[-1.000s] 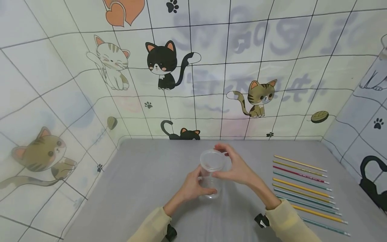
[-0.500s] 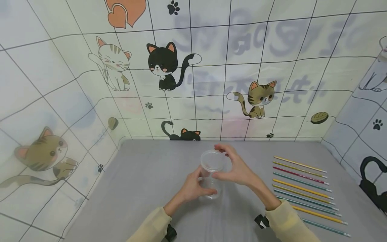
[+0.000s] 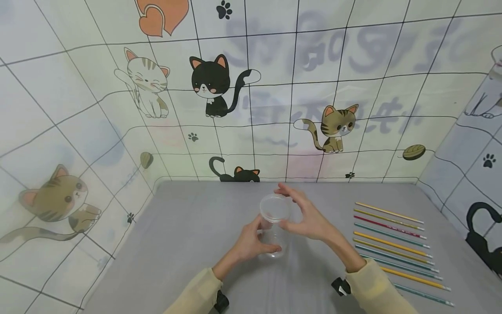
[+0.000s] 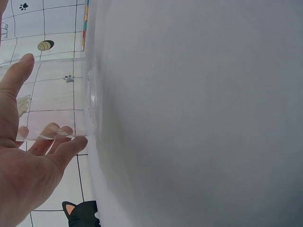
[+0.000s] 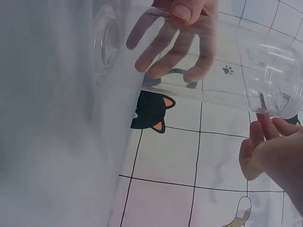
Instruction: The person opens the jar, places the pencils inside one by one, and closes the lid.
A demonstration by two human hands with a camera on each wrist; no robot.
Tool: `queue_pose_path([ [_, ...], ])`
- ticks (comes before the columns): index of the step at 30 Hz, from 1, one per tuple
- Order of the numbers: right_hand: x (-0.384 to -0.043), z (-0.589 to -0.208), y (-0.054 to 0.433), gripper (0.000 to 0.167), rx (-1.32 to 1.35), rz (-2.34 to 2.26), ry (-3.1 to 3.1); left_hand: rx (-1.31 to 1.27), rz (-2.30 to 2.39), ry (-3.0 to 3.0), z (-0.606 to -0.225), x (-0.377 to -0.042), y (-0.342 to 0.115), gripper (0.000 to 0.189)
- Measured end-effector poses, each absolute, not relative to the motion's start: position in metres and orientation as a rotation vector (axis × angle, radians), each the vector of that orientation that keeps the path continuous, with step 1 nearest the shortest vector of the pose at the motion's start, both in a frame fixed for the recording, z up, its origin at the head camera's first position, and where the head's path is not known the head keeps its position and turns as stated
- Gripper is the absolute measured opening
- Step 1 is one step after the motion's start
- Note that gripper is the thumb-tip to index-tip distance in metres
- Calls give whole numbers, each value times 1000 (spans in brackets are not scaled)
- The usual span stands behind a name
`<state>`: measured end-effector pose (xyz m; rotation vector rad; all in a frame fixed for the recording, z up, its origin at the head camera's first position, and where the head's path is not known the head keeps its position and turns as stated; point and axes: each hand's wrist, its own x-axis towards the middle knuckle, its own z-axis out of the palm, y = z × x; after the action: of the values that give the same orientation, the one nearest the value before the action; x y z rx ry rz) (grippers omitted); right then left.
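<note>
A clear plastic jar [image 3: 270, 237] stands upright on the grey table, with a clear round lid [image 3: 276, 208] at its top. My left hand [image 3: 251, 244] grips its lower body, thumb across the near side and fingers behind. In the left wrist view, the fingers of the left hand [image 4: 33, 165] curve round the see-through wall. My right hand [image 3: 307, 218] is at the lid, with the thumb at the near right rim and the fingers reaching round the far side. In the right wrist view, a fingertip of the right hand [image 5: 272, 146] meets the edge of the lid [image 5: 281, 85].
Several pencils [image 3: 392, 240] in yellow, teal and red lie in a row on the right of the grey table [image 3: 188, 218]. Cat-printed sheeting [image 3: 274, 131] encloses the back and both sides. Black wrist straps [image 3: 340, 286] show at the sleeves.
The right hand's fingers have straightened and shifted slightly at the lid, and its thumb has slid a little to the right. The left hand and the jar have stayed in place.
</note>
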<state>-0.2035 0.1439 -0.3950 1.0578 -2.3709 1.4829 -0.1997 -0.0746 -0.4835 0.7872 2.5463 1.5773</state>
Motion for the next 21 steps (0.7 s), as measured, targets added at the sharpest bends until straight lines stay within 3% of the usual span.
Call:
queue_pose_path([
  [9, -202, -396, 139, 70, 950, 1421, -2412, 805, 1556, 2565, -482, -199, -75, 88],
  [16, -199, -393, 140, 86, 1035, 1461, -2404, 795, 1566, 2559, -482, -199, -75, 88],
  [21, -200, -393, 137, 82, 950, 1458, -2428, 798, 1558, 2569, -482, -199, -75, 88],
])
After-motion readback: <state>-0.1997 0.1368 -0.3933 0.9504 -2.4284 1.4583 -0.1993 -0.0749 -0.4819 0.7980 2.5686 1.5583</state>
